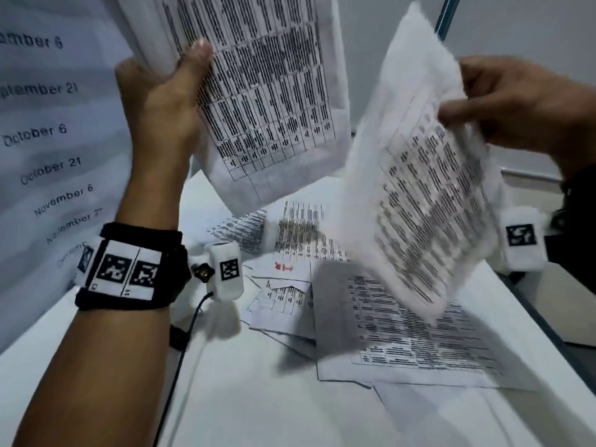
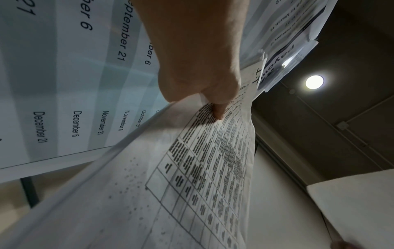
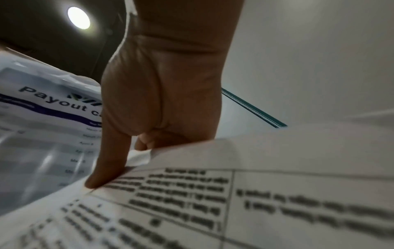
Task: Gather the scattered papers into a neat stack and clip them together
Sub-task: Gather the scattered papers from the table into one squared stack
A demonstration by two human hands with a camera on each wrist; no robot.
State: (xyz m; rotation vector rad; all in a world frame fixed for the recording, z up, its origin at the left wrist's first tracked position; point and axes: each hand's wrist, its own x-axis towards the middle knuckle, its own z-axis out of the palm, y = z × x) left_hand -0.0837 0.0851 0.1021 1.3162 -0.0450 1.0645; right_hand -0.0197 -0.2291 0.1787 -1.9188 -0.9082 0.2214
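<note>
My left hand [image 1: 174,79] holds up a bundle of gathered papers [image 1: 271,91], thumb pressed on the printed table of the front sheet [image 2: 213,168]; a large sheet listing dates [image 1: 48,124] hangs at the back of the bundle. My right hand [image 1: 503,101] pinches the top edge of a single printed sheet [image 1: 419,195], lifted above the table and blurred; the right wrist view shows the thumb [image 3: 106,168] on that sheet [image 3: 234,202]. Several more papers [image 1: 403,337] lie scattered on the white table [image 1: 245,398]. No clip is in view.
The table's dark right edge [image 1: 541,321] runs diagonally beside the scattered sheets. A grey wall with a teal strip [image 1: 446,14] stands behind. A ceiling lamp [image 2: 314,82] shines overhead. A black cable [image 1: 180,356] hangs from my left wristband.
</note>
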